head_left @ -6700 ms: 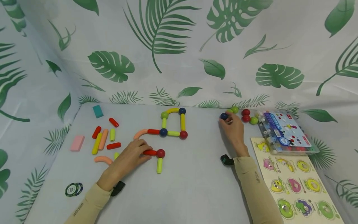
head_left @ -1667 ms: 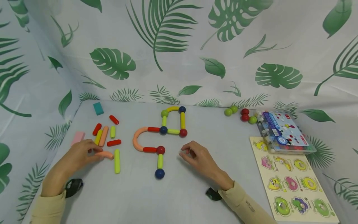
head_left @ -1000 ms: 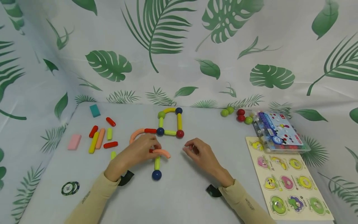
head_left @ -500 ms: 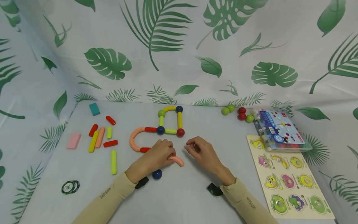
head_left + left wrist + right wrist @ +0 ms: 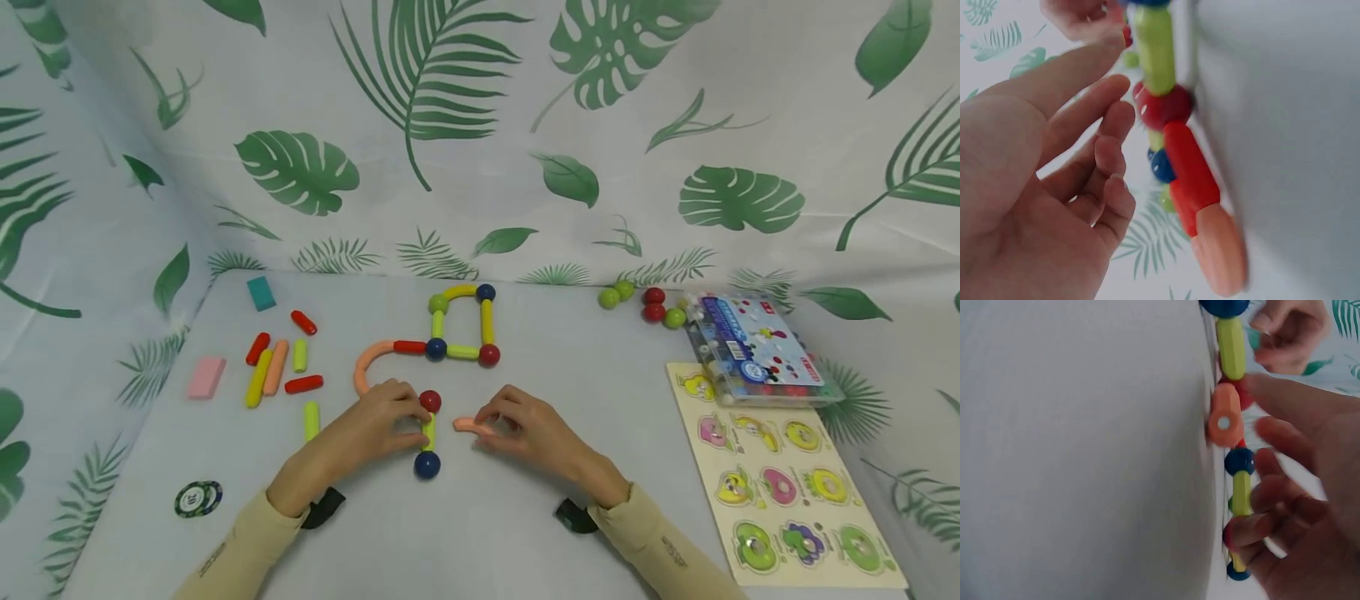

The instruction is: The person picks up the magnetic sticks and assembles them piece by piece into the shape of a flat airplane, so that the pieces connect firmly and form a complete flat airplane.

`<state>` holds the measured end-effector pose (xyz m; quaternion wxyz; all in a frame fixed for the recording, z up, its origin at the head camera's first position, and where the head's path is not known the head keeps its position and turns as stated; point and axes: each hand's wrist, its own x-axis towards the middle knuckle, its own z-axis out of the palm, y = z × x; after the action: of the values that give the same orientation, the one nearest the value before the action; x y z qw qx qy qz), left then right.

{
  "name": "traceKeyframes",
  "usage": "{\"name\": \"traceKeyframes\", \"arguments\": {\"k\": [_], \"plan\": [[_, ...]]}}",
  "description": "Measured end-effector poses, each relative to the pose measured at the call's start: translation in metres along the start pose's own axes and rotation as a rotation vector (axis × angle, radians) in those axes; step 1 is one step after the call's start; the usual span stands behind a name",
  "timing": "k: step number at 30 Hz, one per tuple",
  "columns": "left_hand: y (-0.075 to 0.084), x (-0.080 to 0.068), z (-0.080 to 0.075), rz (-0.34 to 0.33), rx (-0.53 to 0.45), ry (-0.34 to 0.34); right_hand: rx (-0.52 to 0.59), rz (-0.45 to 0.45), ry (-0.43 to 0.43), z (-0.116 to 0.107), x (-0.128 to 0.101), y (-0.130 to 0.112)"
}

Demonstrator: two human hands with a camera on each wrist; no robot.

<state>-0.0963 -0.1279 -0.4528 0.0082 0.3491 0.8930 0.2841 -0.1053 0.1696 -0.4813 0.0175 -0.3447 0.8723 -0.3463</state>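
Direction is deciding things: the curved peach rod is lying at the left of my right hand, low at the counter, its long axis running crosswise toward the green rod. That one is pointing away from me, joining a red ball to a blue ball; the two rods are lying apart. My right hand is the nearer, with thumb and fingers parting about the curved rod's near end; I cannot tell whether they are touching it. My left hand is hovering at the green rod's other side, fingers loosely bending and gripping nothing; its fingertips are crowding that side. A red rod is linking the red ball to a peach arc, and a yellow rod is standing in a loop beyond. Well off to the right, a clear box is overlapping a puzzle board.
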Motion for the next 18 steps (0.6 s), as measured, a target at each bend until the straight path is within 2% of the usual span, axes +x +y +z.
{"name": "traceKeyframes", "arguments": {"k": [5, 12, 18], "plan": [[0.0039, -0.0058, 0.003, 0.029, 0.002, -0.036, -0.034, 0.054, -0.069, 0.0018, -0.0023, 0.0004], [0.0035, -0.0103, 0.0047, 0.028, -0.011, -0.028, -0.054, 0.079, -0.049, 0.003, -0.0009, 0.0031], [0.0026, -0.0109, 0.0061, 0.021, -0.004, -0.015, -0.084, 0.145, -0.018, -0.0006, 0.0012, 0.0053]]}}
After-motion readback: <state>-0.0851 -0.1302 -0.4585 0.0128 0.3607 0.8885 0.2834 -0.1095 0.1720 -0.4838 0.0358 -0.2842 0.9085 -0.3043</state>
